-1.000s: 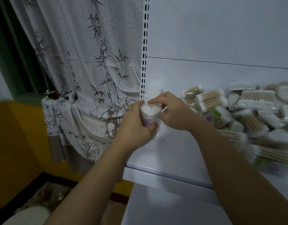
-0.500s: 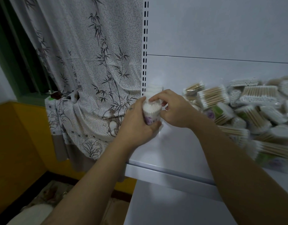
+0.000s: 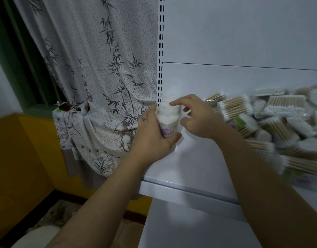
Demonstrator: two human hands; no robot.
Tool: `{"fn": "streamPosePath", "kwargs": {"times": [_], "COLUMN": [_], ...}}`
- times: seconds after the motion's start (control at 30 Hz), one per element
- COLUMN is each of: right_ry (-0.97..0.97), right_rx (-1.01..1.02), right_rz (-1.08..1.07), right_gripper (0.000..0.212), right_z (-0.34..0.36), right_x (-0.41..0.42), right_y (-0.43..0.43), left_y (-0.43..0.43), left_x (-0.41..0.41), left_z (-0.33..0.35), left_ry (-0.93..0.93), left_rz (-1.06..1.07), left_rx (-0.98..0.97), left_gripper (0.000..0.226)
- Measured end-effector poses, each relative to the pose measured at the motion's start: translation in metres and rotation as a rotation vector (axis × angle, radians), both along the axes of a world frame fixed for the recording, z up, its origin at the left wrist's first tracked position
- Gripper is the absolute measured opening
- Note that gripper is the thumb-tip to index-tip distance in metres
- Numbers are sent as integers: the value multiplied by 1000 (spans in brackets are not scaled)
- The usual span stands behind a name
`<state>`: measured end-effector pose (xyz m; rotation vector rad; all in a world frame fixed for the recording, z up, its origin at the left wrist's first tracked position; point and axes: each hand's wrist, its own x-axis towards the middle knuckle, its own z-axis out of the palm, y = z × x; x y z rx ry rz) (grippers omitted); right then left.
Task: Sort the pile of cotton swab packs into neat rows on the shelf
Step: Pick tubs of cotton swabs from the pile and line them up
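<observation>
My left hand [image 3: 151, 136] grips a clear cotton swab pack [image 3: 167, 120] upright, white tips up, with a purple label near its base, at the far left end of the white shelf [image 3: 189, 167]. Behind it, against the shelf's back corner, another pack [image 3: 169, 98] is faintly visible. My right hand [image 3: 197, 117] hovers just right of the held pack with fingers spread, not gripping it. A loose pile of cotton swab packs [image 3: 272, 122] covers the right part of the shelf.
A perforated shelf upright [image 3: 160, 59] runs down at the shelf's left end. A bamboo-print curtain [image 3: 100, 77] hangs to its left over a yellow wall [image 3: 20, 149]. A lower shelf board [image 3: 189, 226] lies beneath the front edge.
My right hand has let go of the pack's top and opened its fingers. My left hand has carried the pack further back toward the left corner.
</observation>
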<state>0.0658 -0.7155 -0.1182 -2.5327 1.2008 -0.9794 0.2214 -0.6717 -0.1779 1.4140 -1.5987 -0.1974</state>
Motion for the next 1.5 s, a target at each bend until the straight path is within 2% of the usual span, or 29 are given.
{"fn": "streamPosePath", "kwargs": {"times": [0.2,0.37,0.43,0.63,0.7,0.77,0.9,0.97,1.13,1.2,1.37,1.5], "right_ry": [67,125,231,603,691,706,685,691,549,458,83,-259], "right_rx": [15,89,99,97,27,-45,59,86,174,138,68,132], "right_rz": [-180,-240,-258,-358,-393,-391,-320,-312,-291,-292,-205,-158], "right_gripper": [45,50,52,57,51,50,65,64,47,37,27,19], "right_z": [14,20,18,-4,-8,-6,6,4,6,11,21,31], "right_x": [-30,-48,-47,-30,-27,-27,-31,-33,-33,-37,-42,-50], "right_y": [-7,-7,-10,-14,-13,-11,-6,-7,-15,-13,-1,6], "left_y": [16,21,21,22,23,23,23,23,22,22,20,18], "left_x": [-7,-19,-20,-15,-14,-13,-10,-10,-9,-9,-10,-10], "left_z": [8,10,9,9,9,9,9,9,9,8,7,7], "left_ry": [-341,-590,-674,-665,-648,-626,-591,-593,-599,-593,-612,-623], "left_rz": [143,55,14,40,43,61,82,84,91,85,86,100], "left_rx": [-155,-399,-483,-470,-462,-450,-430,-429,-439,-442,-453,-478], "left_gripper": [91,68,58,50,49,50,51,51,51,51,53,61]}}
